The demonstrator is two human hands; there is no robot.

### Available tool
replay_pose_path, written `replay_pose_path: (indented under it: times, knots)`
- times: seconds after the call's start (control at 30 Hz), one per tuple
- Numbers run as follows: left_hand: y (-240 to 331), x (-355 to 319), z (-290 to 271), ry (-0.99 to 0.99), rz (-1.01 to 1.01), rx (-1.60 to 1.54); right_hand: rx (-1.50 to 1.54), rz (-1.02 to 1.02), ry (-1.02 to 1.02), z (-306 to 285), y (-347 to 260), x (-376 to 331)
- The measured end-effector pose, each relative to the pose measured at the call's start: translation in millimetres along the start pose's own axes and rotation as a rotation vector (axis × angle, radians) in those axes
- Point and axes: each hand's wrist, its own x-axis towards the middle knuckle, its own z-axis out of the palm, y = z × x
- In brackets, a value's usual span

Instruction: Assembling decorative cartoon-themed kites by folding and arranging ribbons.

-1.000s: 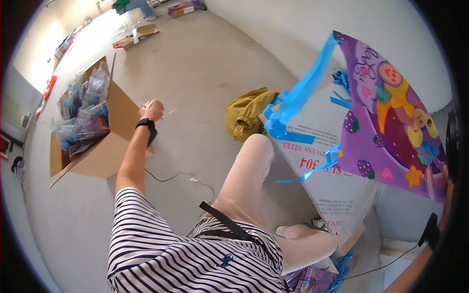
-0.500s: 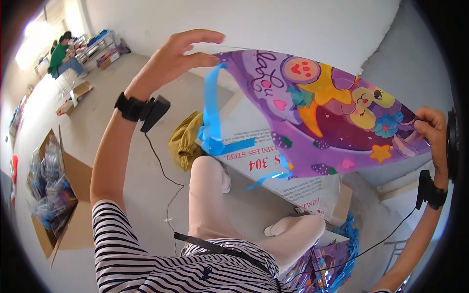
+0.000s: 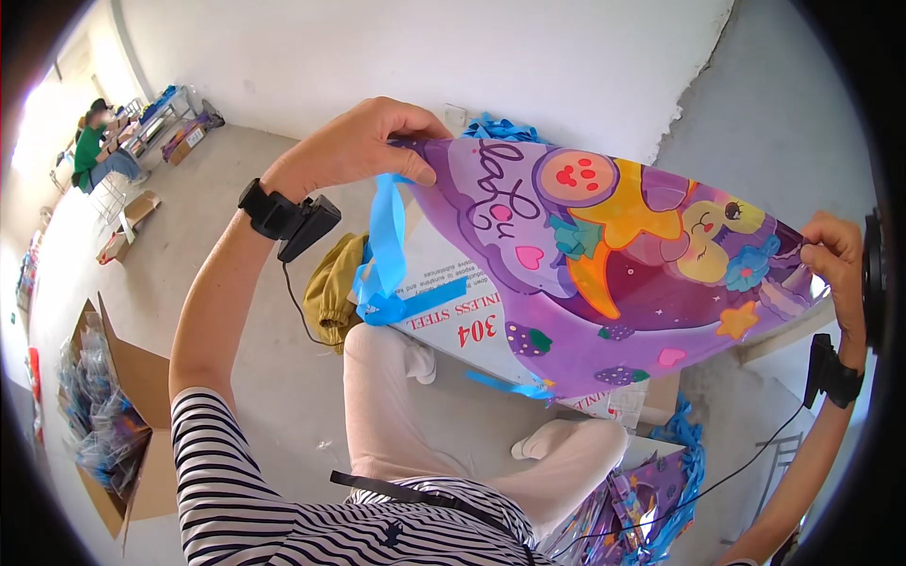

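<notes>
A glossy purple kite (image 3: 623, 245) printed with cartoon animals, stars and hearts is stretched between my hands in front of me. My left hand (image 3: 377, 141) grips its upper left corner, thumb below and fingers behind the edge. At the right corner, my right hand (image 3: 832, 259) pinches the edge between thumb and curled fingers. Light blue ribbon (image 3: 385, 245) hangs in loops from the left corner, and another blue strip (image 3: 505, 385) trails off the lower edge. The kite hides part of the white printed carton (image 3: 444, 325) behind it.
Lower right lies a pile of purple printed sheets (image 3: 651, 495) with blue ribbons (image 3: 687, 439). An open cardboard box (image 3: 146, 396) of plastic-wrapped packs stands left. Olive cloth (image 3: 335, 292) lies near my knee. More blue ribbon (image 3: 505, 127) shows behind the kite. A person (image 3: 99, 156) sits far left.
My left hand has come down and closed on the kite's left corner; before, its fingers were spread beside it. The kite's left side and lower edge have lowered. My right hand keeps its pinch.
</notes>
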Motion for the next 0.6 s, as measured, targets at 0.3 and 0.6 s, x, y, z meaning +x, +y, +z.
replay_pose_path:
  times: [0.3, 0.6]
  knots:
    - [-6, 14, -16, -0.169, -0.146, -0.089, -0.226, -0.187, 0.094, 20, 46, 34]
    - [-123, 126, -11, 0.282, -0.157, 0.398, -0.407, -0.047, 0.281, 150, 107, 183]
